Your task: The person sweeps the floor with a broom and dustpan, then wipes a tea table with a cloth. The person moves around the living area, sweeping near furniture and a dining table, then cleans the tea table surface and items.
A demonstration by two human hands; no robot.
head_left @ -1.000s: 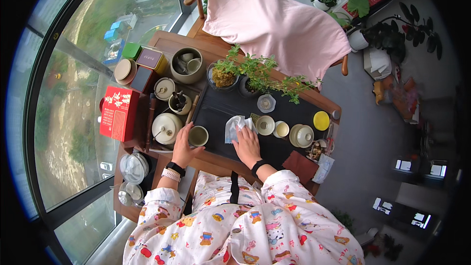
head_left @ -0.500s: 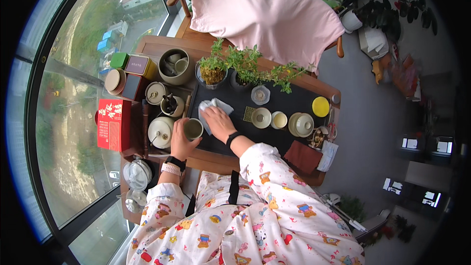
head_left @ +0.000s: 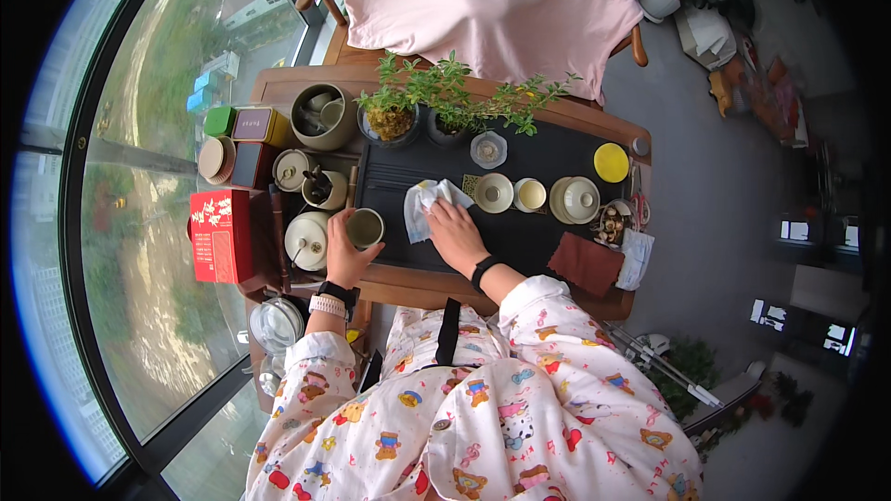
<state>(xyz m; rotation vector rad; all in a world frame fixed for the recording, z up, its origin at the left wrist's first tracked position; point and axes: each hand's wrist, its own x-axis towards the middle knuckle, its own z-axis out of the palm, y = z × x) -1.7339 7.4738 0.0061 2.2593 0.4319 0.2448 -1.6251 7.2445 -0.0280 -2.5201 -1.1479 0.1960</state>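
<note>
In the head view, a round grey-green ceramic cup [head_left: 365, 228] is held by the left hand [head_left: 345, 255], with the fingers curled around its left side and the thumb at its near side; whether the cup is lifted or is standing on the surface cannot be told. The right hand [head_left: 455, 237] is laid palm down on a crumpled white cloth [head_left: 422, 199], which lies on the flat black rectangular tray [head_left: 399, 162], to the right of the cup. Whether the cloth is pinched or only pressed cannot be seen. The two hands are apart. Just right of the cloth, a shallow pale ceramic bowl [head_left: 494, 193] is placed; left of the cup, a cream round lidded pot [head_left: 306, 241] is seen. The step in hand is judged to be wiping of the tray; for the next move, flat pressure on the cloth seems to be needed, with the bowl left untouched.
</note>
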